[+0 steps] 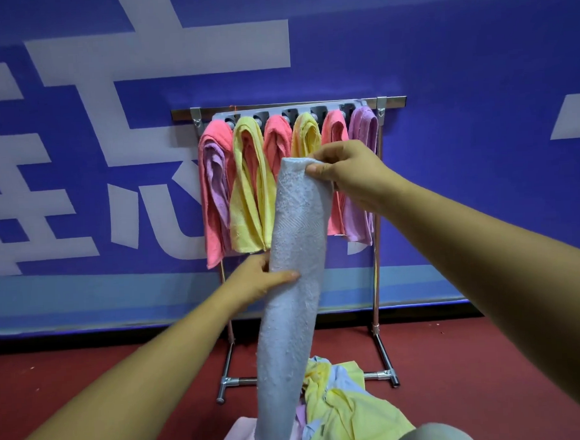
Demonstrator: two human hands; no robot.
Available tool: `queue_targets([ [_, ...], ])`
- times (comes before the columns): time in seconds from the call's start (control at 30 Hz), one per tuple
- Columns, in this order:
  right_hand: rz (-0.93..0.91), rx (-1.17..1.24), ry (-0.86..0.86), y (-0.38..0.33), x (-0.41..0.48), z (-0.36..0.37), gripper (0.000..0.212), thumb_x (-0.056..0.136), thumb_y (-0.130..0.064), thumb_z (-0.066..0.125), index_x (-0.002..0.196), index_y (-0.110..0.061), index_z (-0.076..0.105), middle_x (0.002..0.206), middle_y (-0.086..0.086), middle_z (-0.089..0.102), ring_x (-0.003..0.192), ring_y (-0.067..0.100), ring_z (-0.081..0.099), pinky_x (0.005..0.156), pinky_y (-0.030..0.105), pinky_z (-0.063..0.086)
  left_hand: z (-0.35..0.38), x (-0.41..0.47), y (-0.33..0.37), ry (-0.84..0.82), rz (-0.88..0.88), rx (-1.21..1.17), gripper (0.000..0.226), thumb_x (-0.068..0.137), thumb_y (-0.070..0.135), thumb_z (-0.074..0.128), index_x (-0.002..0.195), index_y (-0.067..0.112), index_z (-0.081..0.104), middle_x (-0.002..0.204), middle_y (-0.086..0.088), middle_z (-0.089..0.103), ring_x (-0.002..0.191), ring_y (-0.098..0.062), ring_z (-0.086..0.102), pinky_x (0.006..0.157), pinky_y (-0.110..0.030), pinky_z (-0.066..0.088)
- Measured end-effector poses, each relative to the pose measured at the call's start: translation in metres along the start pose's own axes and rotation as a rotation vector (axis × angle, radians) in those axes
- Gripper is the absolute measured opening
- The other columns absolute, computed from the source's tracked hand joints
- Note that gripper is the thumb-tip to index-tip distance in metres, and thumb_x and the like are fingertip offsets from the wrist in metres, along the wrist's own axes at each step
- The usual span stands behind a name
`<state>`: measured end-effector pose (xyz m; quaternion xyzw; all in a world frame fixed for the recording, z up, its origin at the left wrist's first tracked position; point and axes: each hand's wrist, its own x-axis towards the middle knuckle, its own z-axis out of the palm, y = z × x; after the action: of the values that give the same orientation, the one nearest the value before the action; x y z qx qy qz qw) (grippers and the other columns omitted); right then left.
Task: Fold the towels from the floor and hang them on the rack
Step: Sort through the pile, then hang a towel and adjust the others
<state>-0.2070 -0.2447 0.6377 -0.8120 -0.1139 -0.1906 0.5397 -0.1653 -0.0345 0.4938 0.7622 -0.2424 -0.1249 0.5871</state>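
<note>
A long pale blue towel [294, 269] hangs lengthwise in front of me, folded narrow. My right hand [343, 171] pinches its top edge at about rack height. Lower down, my left hand [261, 277] grips the towel's left side at its middle, thumb across the front. Behind it stands the metal rack [378, 216] with a grey hook strip [224, 115]; several folded towels hang there in pink [214, 190], yellow [247, 195] and purple [361, 127]. A pile of loose towels [343, 413], mostly yellow and light blue, lies on the floor at the rack's foot.
The rack stands against a blue wall [474, 62] with large white lettering. Red floor [89, 371] stretches to both sides. The rack's feet [223, 389] spread forward at left and right. A grey rounded shape [437, 436] shows at the bottom right edge.
</note>
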Motion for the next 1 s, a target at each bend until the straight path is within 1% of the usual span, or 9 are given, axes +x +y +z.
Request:
queue_targets([
  [0.17,-0.009,0.015,0.082,-0.002,0.007,-0.001,0.01,0.094,-0.009,0.064,0.093,-0.009,0.074,0.095,0.008,0.073,0.091,0.021,0.069,0.089,0.04,0.058,0.016,-0.011,-0.049,-0.041,-0.117,0.004,0.037,0.073,0.029,0.086,0.103,0.012,0.074,0.099,-0.002,0.077,0.095,-0.019,0.073,0.094,-0.042,0.055],
  [0.27,0.016,0.039,0.176,0.002,0.007,-0.007,0.01,0.094,-0.006,0.064,0.089,-0.007,0.073,0.09,0.011,0.07,0.084,0.019,0.065,0.087,0.042,0.057,0.019,-0.016,-0.069,-0.111,-0.168,0.022,0.059,0.062,0.046,0.086,0.107,0.011,0.074,0.103,-0.003,0.076,0.099,-0.021,0.072,0.097,-0.044,0.053],
  [0.37,0.065,-0.049,0.273,0.017,0.006,-0.016,0.011,0.092,-0.009,0.064,0.093,-0.003,0.074,0.085,0.008,0.068,0.079,0.016,0.063,0.076,0.036,0.055,0.015,-0.015,-0.078,-0.123,-0.197,-0.103,0.068,0.054,0.046,0.092,0.106,0.006,0.075,0.108,-0.011,0.075,0.103,-0.027,0.07,0.098,-0.044,0.053],
  [0.53,0.278,-0.208,0.406,0.06,0.002,-0.037,0.018,0.081,-0.009,0.063,0.083,0.009,0.066,0.073,0.009,0.048,0.069,0.019,0.046,0.06,0.033,0.038,-0.019,-0.008,-0.055,-0.12,-0.166,-0.285,0.074,0.048,0.045,0.095,0.107,0.006,0.074,0.111,-0.02,0.071,0.099,-0.028,0.069,0.083,-0.033,0.056],
  [0.63,0.443,-0.32,0.324,0.084,-0.009,-0.036,0.003,0.076,-0.005,0.059,0.076,-0.005,0.062,0.069,0.011,0.048,0.064,0.021,0.05,0.058,0.032,0.044,-0.039,-0.001,-0.028,-0.121,-0.154,-0.315,0.083,0.044,0.043,0.097,0.112,0.004,0.071,0.116,-0.02,0.069,0.1,-0.026,0.067,0.089,-0.036,0.053],
  [0.77,0.701,-0.436,0.039,0.113,-0.026,-0.014,0.014,0.081,-0.002,0.066,0.091,0.008,0.067,0.071,0.016,0.059,0.058,0.025,0.061,0.056,0.028,0.057,-0.048,0.006,0.011,-0.219,-0.135,-0.259,0.081,0.05,0.042,0.095,0.117,0.003,0.069,0.119,-0.023,0.067,0.104,-0.029,0.065,0.093,-0.036,0.052],
  [0.87,0.6,-0.556,-0.122,0.112,-0.028,0.007,0.014,0.081,-0.009,0.07,0.091,0.002,0.07,0.071,0.01,0.06,0.062,0.022,0.055,0.063,0.032,0.05,-0.045,0.013,0.029,-0.301,-0.15,-0.213,0.068,0.061,0.038,0.091,0.117,0.006,0.069,0.121,-0.025,0.054,0.109,-0.033,0.055,0.093,-0.038,0.047],
  [0.93,0.455,-0.183,-0.21,0.099,-0.027,0.019,0.031,0.089,-0.022,0.072,0.114,-0.003,0.069,0.101,0.005,0.071,0.09,0.016,0.065,0.086,0.032,0.053,-0.04,0.017,0.037,-0.333,-0.158,-0.197,0.06,0.067,0.035,0.088,0.117,0.007,0.07,0.123,-0.018,0.037,0.109,-0.033,0.047,0.088,-0.035,0.046],
  [1.0,0.412,0.315,-0.401,0.079,-0.032,0.031,0.04,0.099,-0.027,0.059,0.129,-0.002,0.061,0.121,0.006,0.068,0.112,0.018,0.063,0.103,0.038,0.048,-0.035,0.021,0.042,-0.349,-0.163,-0.175,0.056,0.072,0.029,0.084,0.12,0.004,0.067,0.123,-0.021,0.04,0.11,-0.034,0.047,0.088,-0.034,0.047],
])
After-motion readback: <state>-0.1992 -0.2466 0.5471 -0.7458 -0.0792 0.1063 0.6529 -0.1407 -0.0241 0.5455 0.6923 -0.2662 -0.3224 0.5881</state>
